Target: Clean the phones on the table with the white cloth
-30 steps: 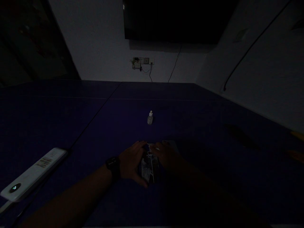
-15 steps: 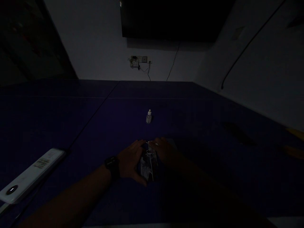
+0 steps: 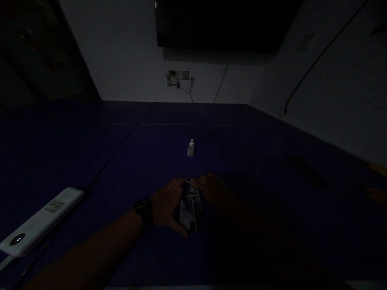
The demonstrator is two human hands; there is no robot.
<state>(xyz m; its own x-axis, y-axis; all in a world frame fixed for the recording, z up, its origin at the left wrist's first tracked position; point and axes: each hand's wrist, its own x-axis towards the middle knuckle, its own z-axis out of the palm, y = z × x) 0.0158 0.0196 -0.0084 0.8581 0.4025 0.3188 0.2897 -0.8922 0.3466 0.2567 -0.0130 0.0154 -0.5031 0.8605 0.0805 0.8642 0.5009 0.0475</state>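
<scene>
A dark flat item with a grey-and-white picture (image 3: pixel 191 207), perhaps a card or booklet, lies on the blue-purple table between my hands. My left hand (image 3: pixel 167 205) rests along its left edge, thumb spread away toward the near corner and fingers reaching its far corner. At the far right corner, my right hand (image 3: pixel 210 189) closes on the item, its thumb side over the edge; its other fingers are mostly lost in the dark. A pale edge shows just beyond the right hand, too dim to name. Past both hands, a small dropper bottle (image 3: pixel 190 150) with a white cap stands upright.
A white power strip (image 3: pixel 45 219) with a cord lies at the left. A dark elongated object (image 3: pixel 305 169) lies at the right, too dim to name. Wall sockets (image 3: pixel 179 76) with cables and a large dark screen (image 3: pixel 217 24) are on the far wall. Light is very low.
The whole view has shifted very slightly, so things appear a little further right. Both hands keep their places on the flat item.
</scene>
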